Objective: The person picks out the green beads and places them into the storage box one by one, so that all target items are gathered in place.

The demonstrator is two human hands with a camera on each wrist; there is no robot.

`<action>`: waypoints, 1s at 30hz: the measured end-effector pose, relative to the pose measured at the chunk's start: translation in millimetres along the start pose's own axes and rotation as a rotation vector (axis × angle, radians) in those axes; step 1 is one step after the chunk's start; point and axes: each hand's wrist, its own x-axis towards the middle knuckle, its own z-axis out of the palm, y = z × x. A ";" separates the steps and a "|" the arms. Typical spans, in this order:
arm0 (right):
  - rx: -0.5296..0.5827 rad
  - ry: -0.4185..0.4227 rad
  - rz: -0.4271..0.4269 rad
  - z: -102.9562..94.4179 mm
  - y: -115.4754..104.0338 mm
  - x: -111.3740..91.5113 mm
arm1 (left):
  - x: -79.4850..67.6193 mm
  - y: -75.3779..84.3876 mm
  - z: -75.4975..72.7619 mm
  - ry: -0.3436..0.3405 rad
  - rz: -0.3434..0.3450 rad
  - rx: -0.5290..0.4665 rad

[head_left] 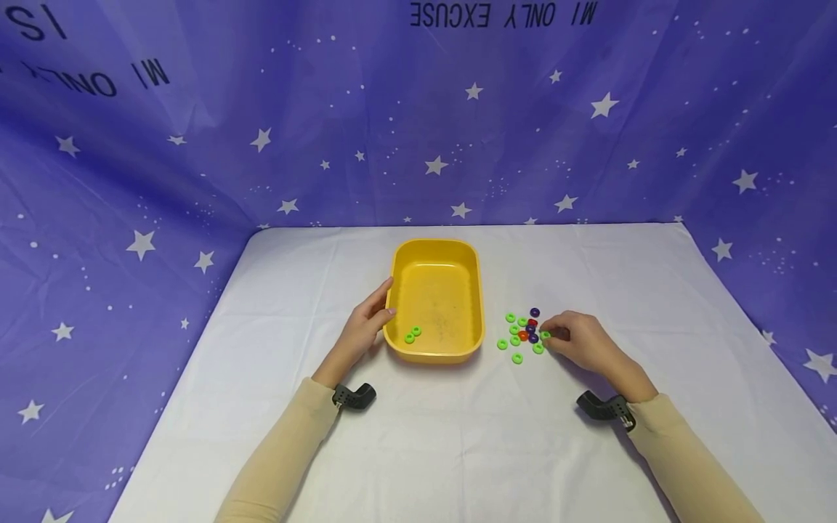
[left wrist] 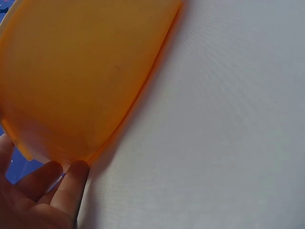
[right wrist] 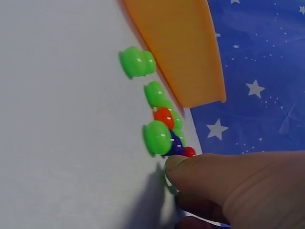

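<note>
A yellow plastic tray [head_left: 437, 290] with rounded corners lies on the white cloth, two green ring beads [head_left: 413, 335] in its near left part. My left hand [head_left: 362, 323] grips the tray's left side, thumb at the rim; in the left wrist view, fingertips [left wrist: 76, 167] touch the outer wall. Right of the tray lies a loose cluster of green beads [head_left: 516, 341], purple beads [head_left: 535, 312] and red beads [head_left: 523, 335]. At its right edge, my right hand [head_left: 582, 341] pinches a green bead [head_left: 546, 335] between thumb and finger. The right wrist view shows that bead mostly hidden behind the thumb.
A white cloth [head_left: 458, 436] covers the table. Purple fabric with white stars [head_left: 434, 165] hangs behind and at both sides. Each wrist wears a black camera mount [head_left: 355, 396] over a beige sleeve [head_left: 288, 450].
</note>
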 end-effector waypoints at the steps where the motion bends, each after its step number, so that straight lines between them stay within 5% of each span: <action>1: -0.001 -0.005 0.006 -1.0 -0.4 0.7 | 0.1 0.0 -0.3 0.001 -0.002 -0.001; 6: 0.000 -0.009 0.022 -9.2 -4.2 5.5 | 0.6 -0.5 -1.7 0.002 -0.009 -0.001; 15: -0.007 0.023 -0.095 -22.6 -18.9 21.2 | 0.6 -0.4 -0.2 -0.001 -0.011 -0.001; 30: 0.027 -0.013 -0.254 -17.4 -89.7 66.7 | 0.6 -2.5 -1.1 -0.002 0.008 -0.008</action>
